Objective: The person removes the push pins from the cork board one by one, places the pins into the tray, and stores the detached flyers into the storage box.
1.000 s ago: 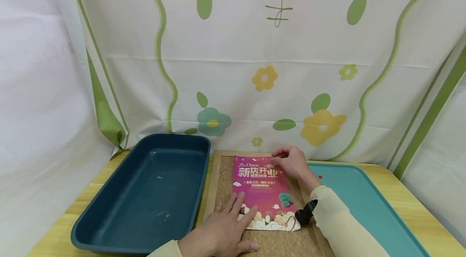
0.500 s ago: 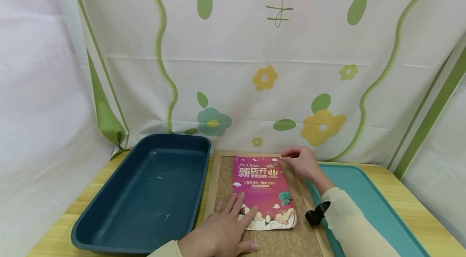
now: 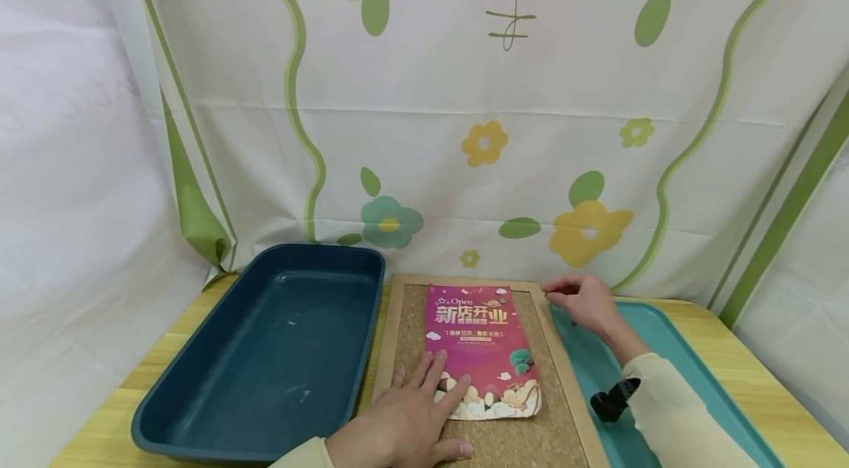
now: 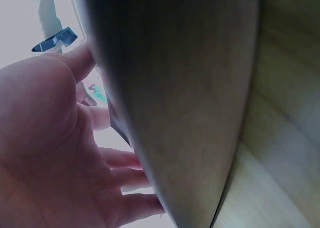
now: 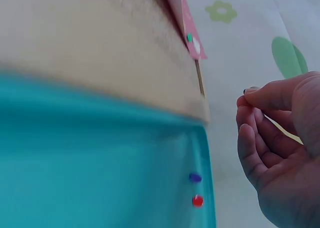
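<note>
Fingers spread, my left hand (image 3: 414,413) rests on the lower left of a pink poster (image 3: 480,361) with white and gold lettering. The poster lies on a wood-framed cork board (image 3: 557,435); its lower right corner curls up a little. A green pin (image 5: 189,37) shows near its top right corner. My right hand (image 3: 587,304) is beyond the frame's top right corner, over the teal tray's edge. Its thumb and index finger pinch a small dark pin-like piece (image 5: 245,91), mostly hidden by the fingertips. In the left wrist view, the board's frame blocks much of the poster.
On the right, the teal tray (image 3: 670,357) stands against the board; a blue pin (image 5: 195,177) and a red pin (image 5: 198,201) lie inside its far end. A deep dark blue bin (image 3: 265,365) stands left of the board. Behind hangs a flowered curtain (image 3: 424,158).
My right hand has moved off the poster's top right corner, to the right, past the board's frame to the tray. The poster's right side has been let go. My left hand has stayed put.
</note>
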{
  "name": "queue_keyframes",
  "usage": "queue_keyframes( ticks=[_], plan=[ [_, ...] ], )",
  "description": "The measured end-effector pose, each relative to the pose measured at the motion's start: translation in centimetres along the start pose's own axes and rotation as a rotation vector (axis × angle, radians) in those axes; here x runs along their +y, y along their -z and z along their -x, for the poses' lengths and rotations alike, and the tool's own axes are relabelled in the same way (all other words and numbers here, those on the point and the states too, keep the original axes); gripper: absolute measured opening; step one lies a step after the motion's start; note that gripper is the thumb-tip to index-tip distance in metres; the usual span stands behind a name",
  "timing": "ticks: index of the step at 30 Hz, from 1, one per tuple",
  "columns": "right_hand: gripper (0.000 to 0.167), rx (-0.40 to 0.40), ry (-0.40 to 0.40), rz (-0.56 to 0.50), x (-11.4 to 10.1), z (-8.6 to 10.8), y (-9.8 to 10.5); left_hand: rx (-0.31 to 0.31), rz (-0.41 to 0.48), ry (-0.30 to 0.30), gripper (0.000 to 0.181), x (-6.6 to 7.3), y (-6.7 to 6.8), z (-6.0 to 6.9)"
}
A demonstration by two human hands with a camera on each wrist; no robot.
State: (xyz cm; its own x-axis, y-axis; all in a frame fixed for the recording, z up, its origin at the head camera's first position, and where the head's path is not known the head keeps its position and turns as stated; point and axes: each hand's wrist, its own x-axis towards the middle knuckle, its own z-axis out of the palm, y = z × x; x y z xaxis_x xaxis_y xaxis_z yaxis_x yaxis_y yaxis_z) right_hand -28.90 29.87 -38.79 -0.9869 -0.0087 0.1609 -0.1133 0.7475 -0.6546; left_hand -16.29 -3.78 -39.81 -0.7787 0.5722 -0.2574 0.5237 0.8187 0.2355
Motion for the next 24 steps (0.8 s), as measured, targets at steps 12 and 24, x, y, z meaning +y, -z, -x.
queue_keyframes(
  ticks=[12,24],
  plan=[
    [0.021,-0.017,-0.029,0.013,3.3,1.1,2.0,-0.002,-0.008,-0.001,0.079,0.0,0.0,-0.1],
    [0.021,-0.036,-0.035,0.070,6.1,1.7,3.1,0.005,-0.013,-0.001,0.079,0.0,0.0,0.0]
  ],
)
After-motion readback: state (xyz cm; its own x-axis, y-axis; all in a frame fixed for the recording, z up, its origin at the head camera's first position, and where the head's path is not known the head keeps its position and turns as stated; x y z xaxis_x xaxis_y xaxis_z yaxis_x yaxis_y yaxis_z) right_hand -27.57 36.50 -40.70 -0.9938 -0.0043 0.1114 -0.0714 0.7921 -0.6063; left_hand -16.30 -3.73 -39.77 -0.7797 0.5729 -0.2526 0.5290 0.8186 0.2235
